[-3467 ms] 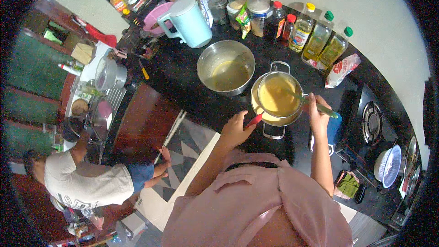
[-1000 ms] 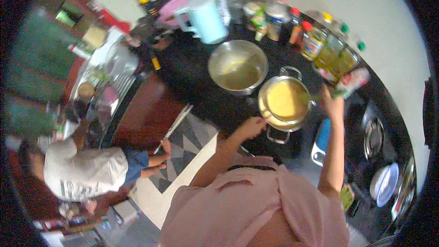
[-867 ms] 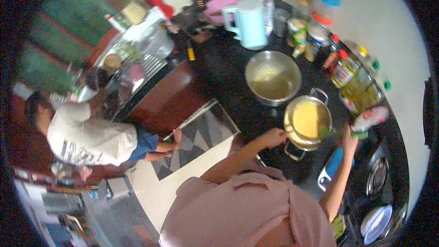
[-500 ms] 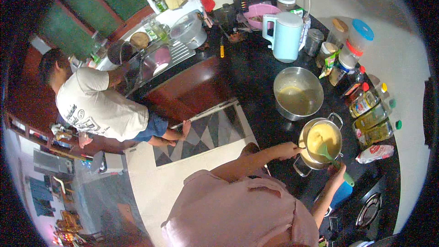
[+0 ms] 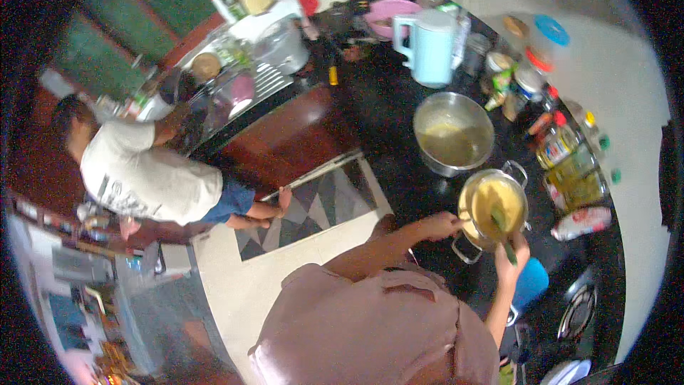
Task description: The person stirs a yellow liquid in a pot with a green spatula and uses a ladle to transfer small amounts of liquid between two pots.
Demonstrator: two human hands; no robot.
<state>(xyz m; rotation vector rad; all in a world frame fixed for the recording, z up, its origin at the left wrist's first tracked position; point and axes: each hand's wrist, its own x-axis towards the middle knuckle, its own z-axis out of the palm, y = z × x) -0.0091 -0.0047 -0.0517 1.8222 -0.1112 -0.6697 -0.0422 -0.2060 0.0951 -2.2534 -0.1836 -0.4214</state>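
My left hand [image 5: 440, 227] is closed on the handle of a round strainer [image 5: 487, 237], which rests over a two-handled metal pot [image 5: 467, 258]. Thick yellow mixture [image 5: 489, 194] shows inside; where the strainer's contents end and the pot's begin is hard to make out. A green spatula [image 5: 499, 222] dips into the mixture, its handle wrapped by the fingers of my right hand [image 5: 514, 251] at the near right of the rim. Just beyond the pot stands a large steel pot [image 5: 454, 160] with yellowish residue inside.
A light-blue kettle [image 5: 432, 50] and a pink basin [image 5: 391, 16] stand farther back. Oil bottles [image 5: 576, 184] and jars line the wall at right. A gas burner [image 5: 577, 311] lies near right, beside a blue object [image 5: 531, 285]. Another person [image 5: 153, 171] stands at the sink, left.
My right hand has moved up and in toward the pot, and the spatula now stands steeper in the mixture. My left hand keeps its hold. The whole view has shifted slightly.
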